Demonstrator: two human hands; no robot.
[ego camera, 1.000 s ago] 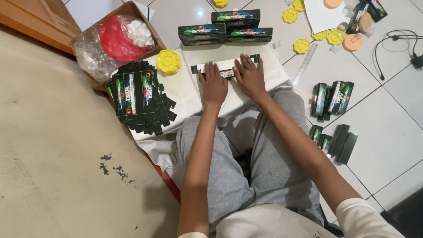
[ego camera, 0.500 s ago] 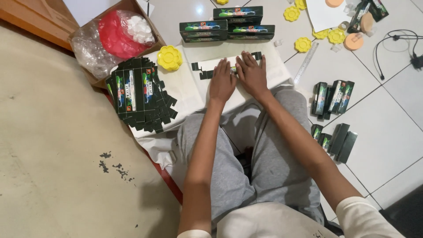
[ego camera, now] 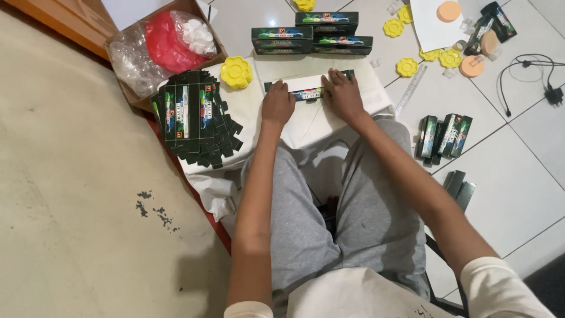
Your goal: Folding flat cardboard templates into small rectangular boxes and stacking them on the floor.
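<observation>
A flat carton blank (ego camera: 307, 89) lies on the white cloth (ego camera: 247, 112), pinned between both hands. The left hand (ego camera: 278, 106) presses one end with curled fingers; the right hand (ego camera: 343, 95) lies flat on the other end, grasping nothing. Finished boxes (ego camera: 312, 36) stand just beyond the grip; the stack of blanks (ego camera: 194, 121) sits left, bare cloth nearer the knees.

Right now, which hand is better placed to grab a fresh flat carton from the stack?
Probably left. The left hand is nearest the stack of flat cartons; the right hand lies on the carton blank, farther away.
</observation>
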